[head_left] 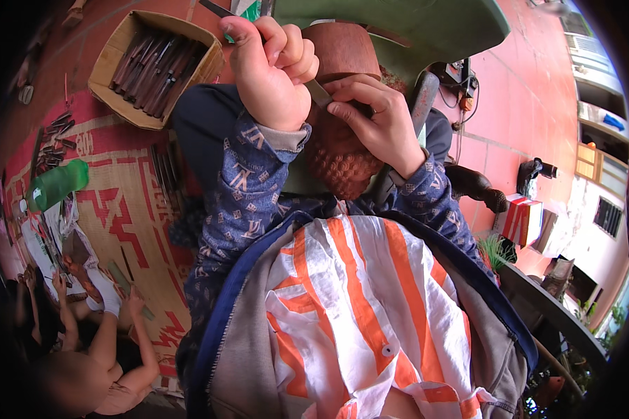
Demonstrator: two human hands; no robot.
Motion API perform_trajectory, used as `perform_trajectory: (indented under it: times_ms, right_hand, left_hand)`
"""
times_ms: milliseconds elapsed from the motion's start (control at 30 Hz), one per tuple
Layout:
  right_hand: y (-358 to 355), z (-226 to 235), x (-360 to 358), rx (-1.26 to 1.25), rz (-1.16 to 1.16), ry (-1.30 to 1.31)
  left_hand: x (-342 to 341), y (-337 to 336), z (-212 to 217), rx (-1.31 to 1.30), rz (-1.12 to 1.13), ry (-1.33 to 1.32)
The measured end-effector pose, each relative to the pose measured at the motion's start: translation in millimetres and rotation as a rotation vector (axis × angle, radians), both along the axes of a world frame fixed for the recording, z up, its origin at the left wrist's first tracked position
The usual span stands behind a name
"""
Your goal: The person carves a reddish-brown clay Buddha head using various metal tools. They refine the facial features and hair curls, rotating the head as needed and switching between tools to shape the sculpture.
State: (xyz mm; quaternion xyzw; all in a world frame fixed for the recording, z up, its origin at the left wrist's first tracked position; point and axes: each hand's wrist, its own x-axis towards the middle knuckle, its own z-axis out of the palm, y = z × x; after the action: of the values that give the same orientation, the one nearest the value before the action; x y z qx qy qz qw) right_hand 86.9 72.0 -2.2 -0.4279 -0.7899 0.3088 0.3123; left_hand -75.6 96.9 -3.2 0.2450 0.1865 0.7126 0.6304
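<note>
A: How bright is it?
B: Bright, like daylight. The strongest glow lies far right of the shirt [370, 286], where the wall [581, 209] looks washed out.
A: Any glare?
B: A pale sheen on the floor [510, 87], up and right of the shirt.
A: Shadows?
B: Darkness pools inside the box [122, 108], up and left of the shirt; the trousers [203, 133] nearby look dim.
A: Sharpness?
B: The hands [276, 80] above the shirt are fairly clear. Below left of it, a person's head [73, 383] is blurred. Black rims the corners, and the wall bows.
</note>
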Motion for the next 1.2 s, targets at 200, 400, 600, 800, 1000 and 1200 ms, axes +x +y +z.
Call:
perform_trajectory:
  times_ms: [200,400,600,800,1000,1200]
  right_hand:
    - [-0.2,1.8,1.4,0.022,0.036,-0.009]
    - [-1.6,9.5,-15.1,-0.179,-0.199,-0.208]
    - [0.5,5.7,0.1,0.008,0.059,-0.068]
    - [-2.5,7.4,-0.5,-0.075,0.061,-0.026]
    - [-1.4,9.3,-9.9,-0.038,-0.020,-0.170]
    - [-0.3,9.5,-4.0,0.026,0.115,-0.101]
  left_hand:
    - [-4.1,-2.5,1.4,-0.010,-0.049,-0.008]
    - [-4.7,5.9,-4.8,0.022,0.004,-0.029]
    - [-7.0,-13.3,-8.1,-0.012,-0.017,-0.119]
    - [-6.5,-17.1,-3.8,0.017,0.009,-0.149]
    - [-12.0,-9.4,-18.4,0.023,0.082,-0.125]
    - [-11.5,-26.8,-19.3,-0.011,0.060,-0.193]
